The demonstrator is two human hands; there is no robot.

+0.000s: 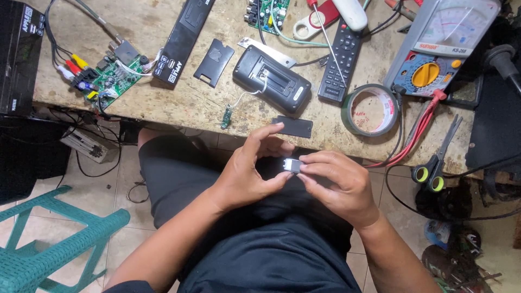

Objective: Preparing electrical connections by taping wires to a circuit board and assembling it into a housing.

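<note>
Battery (293, 165), small, light and stiff, sits pinched between my left hand (255, 171) and right hand (336, 182); edges look best for holding.

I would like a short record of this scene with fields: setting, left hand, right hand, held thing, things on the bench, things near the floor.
setting: worn workbench seen from above, person seated before it
left hand: fingers pinch the small part from the left side
right hand: fingers pinch the same part from the right
held thing: small grey-and-white part, held over the lap; its kind is too small to tell
on bench: opened black device, remote control, tape roll, analog multimeter, green circuit board, scissors
near floor: green plastic stool
</note>
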